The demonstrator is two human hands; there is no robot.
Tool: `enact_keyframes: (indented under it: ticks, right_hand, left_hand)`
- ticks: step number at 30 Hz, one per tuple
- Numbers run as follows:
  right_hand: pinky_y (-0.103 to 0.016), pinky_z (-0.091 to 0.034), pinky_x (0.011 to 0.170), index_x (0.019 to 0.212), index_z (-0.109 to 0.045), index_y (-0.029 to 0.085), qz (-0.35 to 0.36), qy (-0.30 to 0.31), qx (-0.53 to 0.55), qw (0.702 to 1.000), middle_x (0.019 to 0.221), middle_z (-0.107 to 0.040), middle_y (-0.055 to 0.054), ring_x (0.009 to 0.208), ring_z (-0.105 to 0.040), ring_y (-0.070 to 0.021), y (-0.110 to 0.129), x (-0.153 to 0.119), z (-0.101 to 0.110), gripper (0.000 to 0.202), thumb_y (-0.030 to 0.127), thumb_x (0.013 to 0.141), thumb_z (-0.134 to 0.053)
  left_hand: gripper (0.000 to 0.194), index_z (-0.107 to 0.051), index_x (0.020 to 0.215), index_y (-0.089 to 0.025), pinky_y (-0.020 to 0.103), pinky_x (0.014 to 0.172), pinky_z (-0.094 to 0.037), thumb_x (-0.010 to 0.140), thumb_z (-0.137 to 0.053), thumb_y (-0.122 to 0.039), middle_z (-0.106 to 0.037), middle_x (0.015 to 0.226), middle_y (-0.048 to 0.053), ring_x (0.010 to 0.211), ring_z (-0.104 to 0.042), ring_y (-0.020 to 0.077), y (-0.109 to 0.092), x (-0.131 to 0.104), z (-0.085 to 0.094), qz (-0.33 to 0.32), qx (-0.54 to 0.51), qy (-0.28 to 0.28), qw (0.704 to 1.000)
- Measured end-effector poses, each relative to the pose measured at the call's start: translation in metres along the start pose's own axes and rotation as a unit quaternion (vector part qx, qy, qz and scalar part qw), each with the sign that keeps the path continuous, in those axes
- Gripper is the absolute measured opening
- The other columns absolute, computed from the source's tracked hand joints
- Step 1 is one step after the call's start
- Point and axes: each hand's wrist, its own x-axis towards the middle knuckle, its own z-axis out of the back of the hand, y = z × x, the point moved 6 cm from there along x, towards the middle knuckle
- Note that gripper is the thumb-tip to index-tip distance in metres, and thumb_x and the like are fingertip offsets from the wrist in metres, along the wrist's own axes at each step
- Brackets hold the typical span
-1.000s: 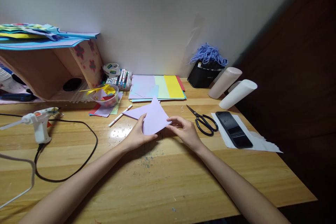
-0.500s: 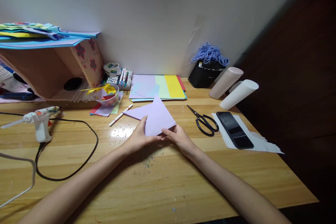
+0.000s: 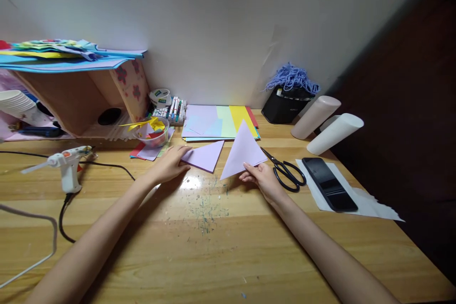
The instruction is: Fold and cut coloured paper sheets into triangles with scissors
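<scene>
My right hand [image 3: 261, 178] pinches the lower right edge of a light purple paper triangle [image 3: 244, 152], thumb on top and fingers underneath, and holds it tilted up off the table. A second light purple triangle [image 3: 206, 156], which looks like layered paper, lies low over the table to the left. At its left corner, my left hand [image 3: 173, 164] has its fingers and thumb closed around the paper. Black-handled scissors [image 3: 285, 171] lie just beyond my right hand, their tips near the raised triangle.
Behind the triangles lies a stack of coloured paper [image 3: 223, 121]. A tub of scraps [image 3: 153, 133] and a marker box [image 3: 174, 109] are to its left. A glue gun [image 3: 69, 171] with its cord stands at left; a phone [image 3: 329, 184] and white bottles [image 3: 335, 133] are at right.
The two purple pieces have come apart: my right hand moved right with one triangle, and my left hand moved left to the other's corner. The view has shifted slightly.
</scene>
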Motion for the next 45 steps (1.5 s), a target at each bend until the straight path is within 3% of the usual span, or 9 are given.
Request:
enact_keyframes:
  ticks: [5,9,16,21,27,33,38,42,45]
  right_hand:
    - [-0.014,-0.051,0.046,0.087,-0.055,0.012,-0.011,0.008,0.015,1.000,0.070,-0.064,-0.003,0.052,-0.061,-0.0094,0.001,-0.003,-0.002,0.029,0.027,0.067,-0.068]
    - [-0.013,-0.050,0.045,0.088,-0.055,0.012,-0.027,0.027,0.039,0.998,0.073,-0.064,-0.003,0.051,-0.061,-0.0082,0.000,-0.007,-0.009,0.028,0.026,0.068,-0.067]
    - [-0.012,-0.049,0.043,0.087,-0.055,0.011,-0.089,0.085,0.051,0.991,0.069,-0.066,-0.005,0.049,-0.061,-0.0079,-0.016,-0.021,-0.031,0.024,0.027,0.071,-0.064]
    - [-0.012,-0.049,0.045,0.091,-0.056,0.009,-0.111,0.094,0.047,0.988,0.074,-0.068,-0.009,0.051,-0.063,-0.0090,-0.023,-0.027,-0.039,0.027,0.027,0.072,-0.063]
    - [-0.013,-0.050,0.045,0.087,-0.057,0.007,-0.088,0.074,0.016,0.993,0.061,-0.067,-0.007,0.050,-0.063,-0.0110,-0.024,-0.025,-0.039,0.027,0.028,0.072,-0.063]
    - [-0.016,-0.052,0.049,0.092,-0.056,0.008,-0.078,0.075,-0.003,0.994,0.063,-0.067,-0.006,0.051,-0.064,-0.0113,-0.023,-0.024,-0.038,0.030,0.028,0.070,-0.063]
    - [-0.017,-0.051,0.047,0.087,-0.058,0.008,-0.068,0.104,-0.033,0.992,0.060,-0.067,-0.006,0.050,-0.064,-0.0121,-0.025,-0.024,-0.043,0.032,0.034,0.070,-0.063]
    - [-0.018,-0.050,0.043,0.078,-0.054,0.010,-0.063,0.097,-0.066,0.991,0.053,-0.065,-0.005,0.044,-0.061,-0.0126,-0.028,-0.025,-0.043,0.027,0.034,0.069,-0.062]
    - [-0.018,-0.047,0.038,0.077,-0.049,0.013,-0.032,0.045,-0.085,0.995,0.053,-0.065,-0.003,0.042,-0.060,-0.0125,-0.023,-0.024,-0.036,0.022,0.030,0.069,-0.061]
  left_hand:
    - [0.027,-0.057,0.101,-0.021,0.030,0.075,-0.039,0.080,-0.046,-0.034,-0.061,0.098,0.007,0.088,-0.055,0.0208,-0.002,0.002,-0.001,-0.001,0.010,0.003,1.000]
    - [0.030,-0.060,0.085,-0.020,0.025,0.059,-0.036,0.086,-0.034,-0.033,-0.063,0.080,0.006,0.070,-0.056,0.0175,-0.004,0.001,0.005,0.018,0.027,-0.011,0.999]
    - [0.026,-0.057,0.079,-0.016,0.023,0.053,-0.034,0.086,-0.036,-0.031,-0.062,0.068,0.004,0.057,-0.054,0.0132,-0.037,-0.008,0.020,0.033,0.072,-0.163,0.983]
    - [0.018,-0.057,0.085,-0.015,0.024,0.058,-0.041,0.085,-0.041,-0.023,-0.065,0.074,0.005,0.061,-0.058,0.0133,-0.077,-0.023,0.011,-0.013,0.046,-0.247,0.968]
    - [0.018,-0.054,0.097,-0.018,0.028,0.081,-0.046,0.084,-0.042,-0.017,-0.059,0.113,0.008,0.095,-0.059,0.0153,-0.104,-0.030,-0.019,-0.091,-0.070,-0.177,0.977]
    - [0.019,-0.056,0.096,-0.020,0.037,0.097,-0.036,0.083,-0.043,-0.024,-0.044,0.129,0.008,0.117,-0.042,0.0189,-0.106,-0.027,-0.024,-0.028,-0.232,-0.093,0.968]
    - [0.048,-0.034,0.125,-0.024,0.040,0.104,-0.024,0.080,-0.049,-0.033,-0.018,0.142,0.008,0.127,-0.026,0.0220,-0.087,-0.026,-0.029,0.122,-0.418,-0.139,0.890]
    - [0.056,-0.032,0.125,-0.020,0.036,0.096,-0.034,0.075,-0.055,-0.031,-0.042,0.130,0.010,0.116,-0.042,0.0220,-0.084,-0.021,-0.052,0.147,-0.596,-0.066,0.786]
    - [0.046,-0.045,0.114,-0.015,0.036,0.093,-0.037,0.072,-0.058,-0.030,-0.055,0.116,0.011,0.109,-0.049,0.0235,-0.086,-0.020,-0.060,0.156,-0.634,-0.019,0.757]
